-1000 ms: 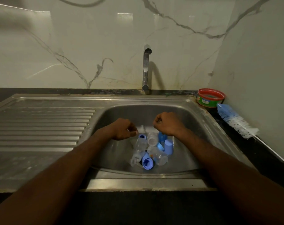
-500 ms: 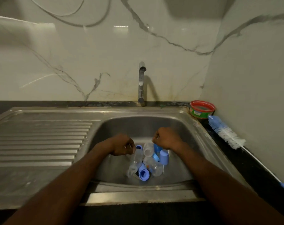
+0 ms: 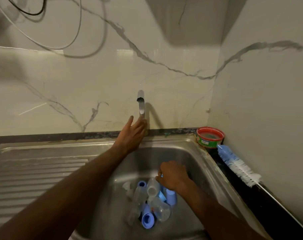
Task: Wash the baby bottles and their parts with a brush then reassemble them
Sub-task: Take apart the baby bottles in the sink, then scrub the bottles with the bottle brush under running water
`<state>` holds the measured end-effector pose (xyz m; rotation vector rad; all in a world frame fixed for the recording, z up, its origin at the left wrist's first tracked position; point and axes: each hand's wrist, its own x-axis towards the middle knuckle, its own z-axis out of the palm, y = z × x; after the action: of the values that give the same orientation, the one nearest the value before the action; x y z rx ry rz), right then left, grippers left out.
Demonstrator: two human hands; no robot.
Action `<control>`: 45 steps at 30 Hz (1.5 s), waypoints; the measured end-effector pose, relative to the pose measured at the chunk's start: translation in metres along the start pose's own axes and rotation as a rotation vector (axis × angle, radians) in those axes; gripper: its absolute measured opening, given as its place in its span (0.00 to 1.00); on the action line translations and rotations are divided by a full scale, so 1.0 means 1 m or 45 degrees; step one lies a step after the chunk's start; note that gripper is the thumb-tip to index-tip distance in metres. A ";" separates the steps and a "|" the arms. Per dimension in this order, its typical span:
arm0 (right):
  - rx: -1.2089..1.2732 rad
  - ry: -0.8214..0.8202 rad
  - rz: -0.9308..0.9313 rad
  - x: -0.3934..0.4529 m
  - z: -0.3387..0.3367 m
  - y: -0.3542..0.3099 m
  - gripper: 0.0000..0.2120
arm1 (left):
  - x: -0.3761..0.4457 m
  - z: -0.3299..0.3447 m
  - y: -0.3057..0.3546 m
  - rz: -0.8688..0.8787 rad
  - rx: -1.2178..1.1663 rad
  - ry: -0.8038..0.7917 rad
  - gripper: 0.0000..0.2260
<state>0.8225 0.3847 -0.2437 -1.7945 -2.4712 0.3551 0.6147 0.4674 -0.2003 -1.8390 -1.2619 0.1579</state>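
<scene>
- Reaching up over the back rim of the sink [image 3: 195, 144], the left hand [image 3: 132, 134] had its fingers straight and spread, fingertips [image 3: 141, 120] at the lower stem of the tap [image 3: 141, 104]; contact looked likely but couldn't be confirmed, w/ nothing gripped.
- Right hand [image 3: 174, 175] was down in the basin, fingers curled over the top of the parts pile; it seemed to pinch sth small at the fingertips, but what exactly couldn't be told.
- The two hands were well apart, one at the tap, the other low in the basin.
- Baby bottles & parts lay heaped on the sink floor, near the front: a clear bottle [image 3: 153, 187] tilted w/ its open mouth toward the camera, just beside the right hand's fingers.
- A second clear bottle [image 3: 160, 211] lay on its side below that one.
- Blue ring [image 3: 141, 184] sat at the pile's left top; a blue cap [image 3: 171, 196] stood by the right wrist; a blue collar [image 3: 147, 219] lay at the front, opening up.
- A clear teat [image 3: 127, 186] sat at the pile's left edge, blurred.
- Bottle brush [image 3: 237, 166], blue & white bristles, lay on the dark counter right of the sink, its tip touching or just beside a red-rimmed green tub [image 3: 210, 138] in the corner.
- Ribbed drainboard [image 3: 34, 172] stretched to the left.
</scene>
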 end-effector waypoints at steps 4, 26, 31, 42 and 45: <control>0.032 -0.028 0.002 0.004 0.004 -0.008 0.13 | -0.008 0.004 0.016 -0.081 0.188 -0.079 0.32; -0.022 0.598 0.690 -0.075 -0.081 0.103 0.13 | -0.077 -0.009 0.104 -0.450 -1.239 -0.606 0.10; -0.014 0.678 0.734 -0.085 -0.062 0.114 0.19 | -0.065 -0.024 0.118 -0.339 -1.349 -0.589 0.10; -0.127 0.688 0.777 -0.089 -0.064 0.107 0.12 | -0.083 -0.017 0.085 -0.489 -1.259 -0.602 0.07; -0.066 0.865 0.591 -0.084 -0.064 0.080 0.14 | -0.083 -0.018 0.086 -0.483 -1.272 -0.576 0.09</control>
<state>0.9361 0.3378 -0.1929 -2.0495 -1.6189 -0.2700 0.6450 0.3814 -0.2792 -2.3873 -2.2546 -0.3535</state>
